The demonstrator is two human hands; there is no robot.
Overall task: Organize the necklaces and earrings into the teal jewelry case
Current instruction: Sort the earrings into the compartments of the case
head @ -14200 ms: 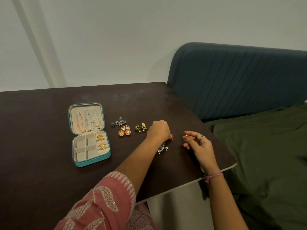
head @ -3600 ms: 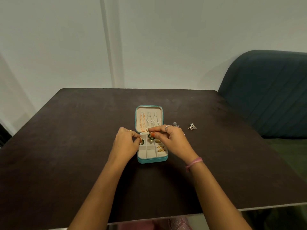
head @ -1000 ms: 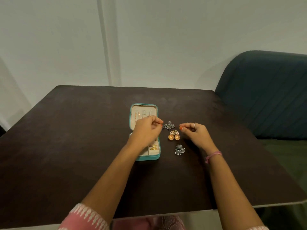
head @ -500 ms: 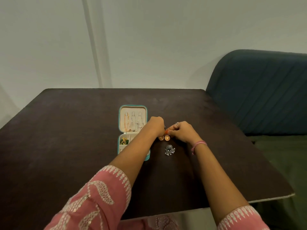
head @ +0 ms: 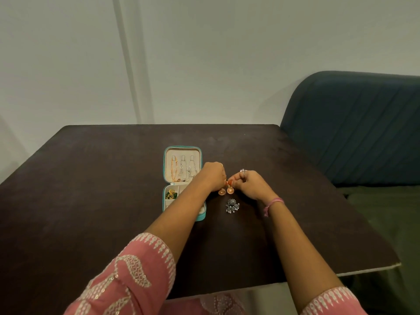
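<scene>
Both hands meet just right of the open case point(head: 183, 148) on the bench point(head: 91, 189). The left hand point(head: 213, 176) and right hand point(head: 251, 185) each pinch one of two orange earrings point(head: 226, 190) in curled fingers. Silver earrings point(head: 232, 205) lie just nearer. Necklaces point(head: 181, 168) hang in the lid; green earrings point(head: 171, 193) sit in a left compartment.
</scene>
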